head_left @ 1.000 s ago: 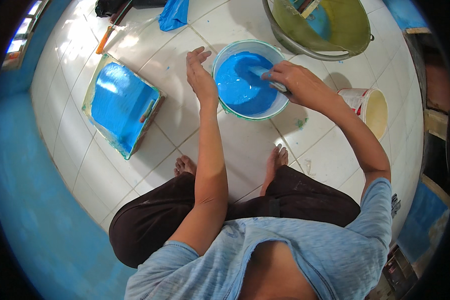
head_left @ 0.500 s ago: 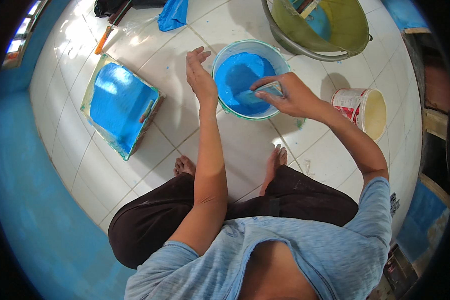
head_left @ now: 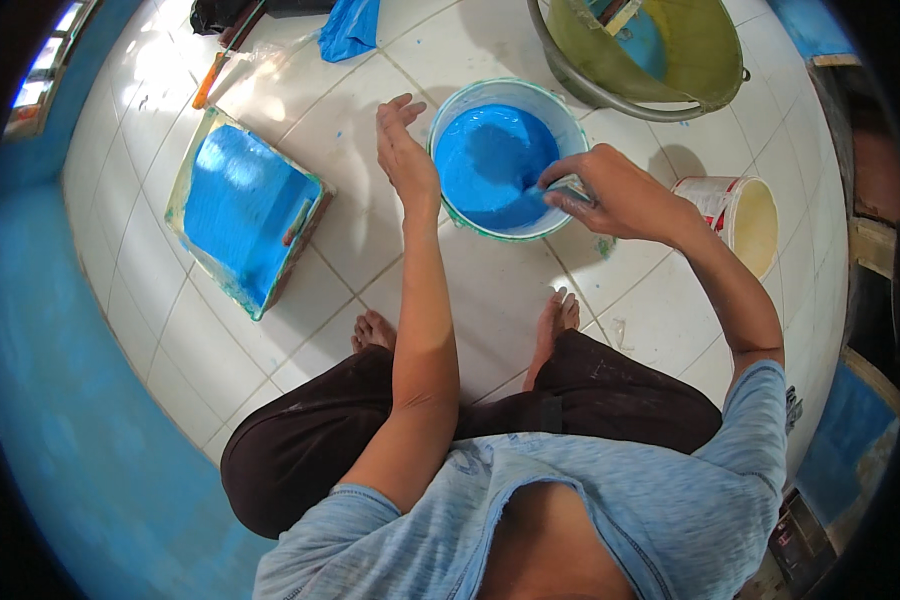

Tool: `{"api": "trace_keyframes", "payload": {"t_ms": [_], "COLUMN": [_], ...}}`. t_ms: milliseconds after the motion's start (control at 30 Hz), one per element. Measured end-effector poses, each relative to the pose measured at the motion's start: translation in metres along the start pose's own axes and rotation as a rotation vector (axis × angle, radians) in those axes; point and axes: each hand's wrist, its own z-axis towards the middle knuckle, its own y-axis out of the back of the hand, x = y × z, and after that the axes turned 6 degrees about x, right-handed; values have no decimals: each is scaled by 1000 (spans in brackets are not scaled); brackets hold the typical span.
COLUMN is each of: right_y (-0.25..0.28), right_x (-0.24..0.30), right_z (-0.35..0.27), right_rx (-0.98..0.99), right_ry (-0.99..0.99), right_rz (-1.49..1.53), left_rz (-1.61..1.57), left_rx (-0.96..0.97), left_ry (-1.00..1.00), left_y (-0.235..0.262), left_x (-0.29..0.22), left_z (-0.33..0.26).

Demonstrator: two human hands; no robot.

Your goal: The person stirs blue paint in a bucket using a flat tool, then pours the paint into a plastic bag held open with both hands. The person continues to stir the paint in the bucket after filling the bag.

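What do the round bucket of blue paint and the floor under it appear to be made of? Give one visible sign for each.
Bucket of blue paint: probably plastic, judging by its thin, smooth, pale rim smeared with paint.
Floor: glazed ceramic tile, it seems; white glossy squares with straight grout lines and bright glare.

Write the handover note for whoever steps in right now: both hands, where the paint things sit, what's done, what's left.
Left hand: open, fingers spread, resting against the outer left rim of the bucket of blue paint.
Right hand: closed on a small tool at the bucket's right rim, its tip down in the paint; the tool is mostly hidden.
Things: bucket on the white tiled floor in front of the feet; paint tray filled with blue to the left; large green basin behind; small white tub lying on its side to the right.
Done: tray holds paint.
Left: the bucket is still fairly full, tool still in it.
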Motion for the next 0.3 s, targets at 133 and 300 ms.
{"api": "trace_keyframes", "payload": {"t_ms": [133,300], "right_y": [-20,-23], "right_x": [-12,-17], "right_z": [13,21], "right_rx": [-100,-241], "right_ry": [176,231], "right_rz": [192,-109], "left_rz": [-14,5], "left_rx": [-8,14], "left_ry": [11,8], "left_y": [-3,0], "left_x": [-3,1], "left_z": [-1,1]}}
